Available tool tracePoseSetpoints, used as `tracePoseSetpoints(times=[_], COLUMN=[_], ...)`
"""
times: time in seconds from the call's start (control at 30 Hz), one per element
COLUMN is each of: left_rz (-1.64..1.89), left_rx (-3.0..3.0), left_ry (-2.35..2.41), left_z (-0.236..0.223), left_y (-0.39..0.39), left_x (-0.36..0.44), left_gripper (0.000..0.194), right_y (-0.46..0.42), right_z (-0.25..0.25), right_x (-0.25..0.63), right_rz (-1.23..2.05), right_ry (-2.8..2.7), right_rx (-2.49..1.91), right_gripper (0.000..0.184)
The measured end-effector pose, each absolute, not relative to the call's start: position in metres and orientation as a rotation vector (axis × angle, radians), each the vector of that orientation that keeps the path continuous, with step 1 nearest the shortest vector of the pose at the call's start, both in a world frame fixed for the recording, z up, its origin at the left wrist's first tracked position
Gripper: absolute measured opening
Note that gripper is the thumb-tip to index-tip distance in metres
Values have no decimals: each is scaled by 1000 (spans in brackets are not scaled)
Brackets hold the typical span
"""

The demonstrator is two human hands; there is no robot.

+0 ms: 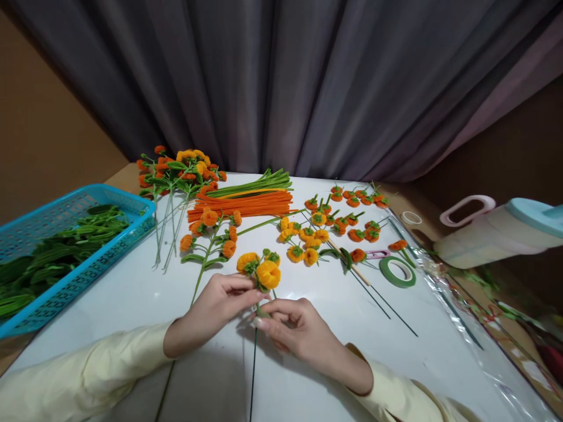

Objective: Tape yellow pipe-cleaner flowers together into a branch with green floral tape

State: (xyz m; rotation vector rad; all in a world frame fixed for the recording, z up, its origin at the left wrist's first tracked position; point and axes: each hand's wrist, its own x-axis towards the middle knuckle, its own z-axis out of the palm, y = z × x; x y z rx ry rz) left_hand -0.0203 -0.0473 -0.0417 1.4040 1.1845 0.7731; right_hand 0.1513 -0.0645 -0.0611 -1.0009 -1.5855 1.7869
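A cluster of fuzzy yellow-orange chenille flowers [268, 274] with green sepals stands upright at the front middle. My left hand [215, 308] is closed around the stems just under the blooms. My right hand [303, 331] pinches the stem a little lower, where a bit of green [262, 312] shows between thumb and fingers; whether it is tape or stem I cannot tell. A thin dark wire stem [254, 375] runs down below both hands. Beyond my left hand lies a branch of orange flowers [209, 217] with green leaves.
A blue basket [94, 249] of green leaves stands left. Finished flowers [187, 170], orange pipe cleaners [246, 204] and green pipe cleaners [259, 183] lie at the back. Loose flower heads [310, 234], green tape [385, 271], wires [393, 309] and a tumbler [501, 231] are to the right.
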Motion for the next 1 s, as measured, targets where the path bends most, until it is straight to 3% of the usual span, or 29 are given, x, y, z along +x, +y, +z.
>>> tracePoseSetpoints(times=[0.17, 0.3, 0.6, 0.83, 1.0], left_rz=[805, 692, 669, 666, 674], left_rx=[1414, 1083, 715, 747, 672], left_ry=[1146, 1014, 722, 680, 644], left_z=[-46, -62, -72, -75, -74], left_y=[-50, -52, -49, -47, -42], left_x=[-20, -24, -23, -29, -30], left_gripper=[30, 29, 28, 26, 43], right_y=[-67, -68, -71, -71, -70], right_z=[-60, -58, -64, -59, -63], right_x=[151, 152, 146, 147, 149], right_rz=[1588, 1576, 2038, 1992, 2001], right_ry=[-1676, -1653, -1215, -1250, -1295], right_rx=[-1042, -1011, -903, -945, -918], right_gripper=[41, 36, 39, 43, 41])
